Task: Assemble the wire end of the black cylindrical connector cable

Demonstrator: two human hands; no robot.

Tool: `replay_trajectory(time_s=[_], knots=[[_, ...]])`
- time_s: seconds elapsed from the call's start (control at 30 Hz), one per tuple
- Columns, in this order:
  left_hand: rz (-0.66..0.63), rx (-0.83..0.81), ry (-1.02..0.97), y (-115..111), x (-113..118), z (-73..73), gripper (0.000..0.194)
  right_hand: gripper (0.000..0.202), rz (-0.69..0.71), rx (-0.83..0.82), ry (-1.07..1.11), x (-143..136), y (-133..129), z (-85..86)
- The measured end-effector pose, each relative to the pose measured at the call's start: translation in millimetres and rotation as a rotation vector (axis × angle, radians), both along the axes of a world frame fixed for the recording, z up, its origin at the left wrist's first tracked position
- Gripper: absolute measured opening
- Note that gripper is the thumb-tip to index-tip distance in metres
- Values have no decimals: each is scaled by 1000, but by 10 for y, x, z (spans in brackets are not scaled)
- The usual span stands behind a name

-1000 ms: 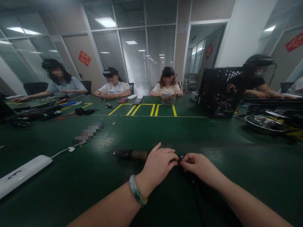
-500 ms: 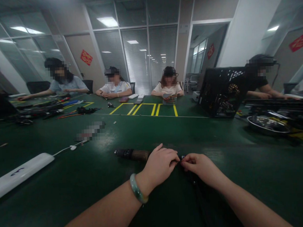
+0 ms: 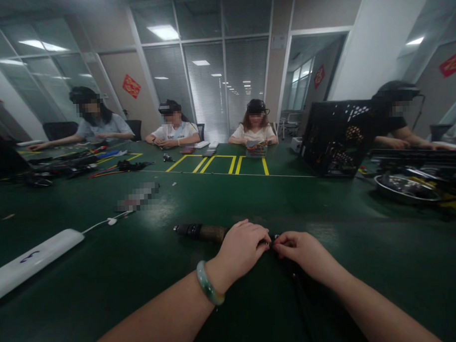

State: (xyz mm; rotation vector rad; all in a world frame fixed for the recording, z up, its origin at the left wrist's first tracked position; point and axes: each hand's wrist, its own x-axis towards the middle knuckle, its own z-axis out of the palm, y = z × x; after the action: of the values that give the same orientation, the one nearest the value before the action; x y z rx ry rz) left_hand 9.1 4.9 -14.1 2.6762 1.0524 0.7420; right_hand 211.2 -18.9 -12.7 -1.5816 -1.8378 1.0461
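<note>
A corded electric screwdriver (image 3: 211, 234), black at the tip end with a brown body, lies on the green table with its metal tip to the left. My left hand (image 3: 245, 245), a jade-coloured bangle on its wrist, covers the tool's right part from the near side. Its thumb and fingers are pinched around something small that I cannot make out. My right hand (image 3: 300, 248) pinches at nearly the same spot, fingertips almost touching the left ones, over a small dark piece mostly hidden. A black cord (image 3: 297, 288) runs from below the hands towards me.
A white power strip (image 3: 36, 262) lies left, its cable leading to a blurred-out object (image 3: 138, 196). Black cables (image 3: 63, 167) pile up at the far left. A black computer case (image 3: 335, 137) and a metal bowl (image 3: 406, 188) of small parts stand right. Several people sit around the table.
Both hands stay at the same spot, still pinching, with only slight finger movement. The whole view has shifted a little.
</note>
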Motion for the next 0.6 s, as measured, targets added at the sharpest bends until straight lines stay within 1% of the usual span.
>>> replay_trajectory(time_s=[0.17, 0.37, 0.47, 0.6], knots=[[-10, 11, 29, -13, 9, 19, 10, 20, -10, 11, -42, -8, -2, 11], [40, 6, 16, -10, 17, 21, 13, 18, -8, 5, -24, -14, 4, -6], [20, 19, 38, -10, 15, 21, 9, 18, -14, 9, -5, -9, 4, -18], [-11, 29, 45, -20, 20, 31, 12, 18, -24, 2, -10, 3, 4, -36]])
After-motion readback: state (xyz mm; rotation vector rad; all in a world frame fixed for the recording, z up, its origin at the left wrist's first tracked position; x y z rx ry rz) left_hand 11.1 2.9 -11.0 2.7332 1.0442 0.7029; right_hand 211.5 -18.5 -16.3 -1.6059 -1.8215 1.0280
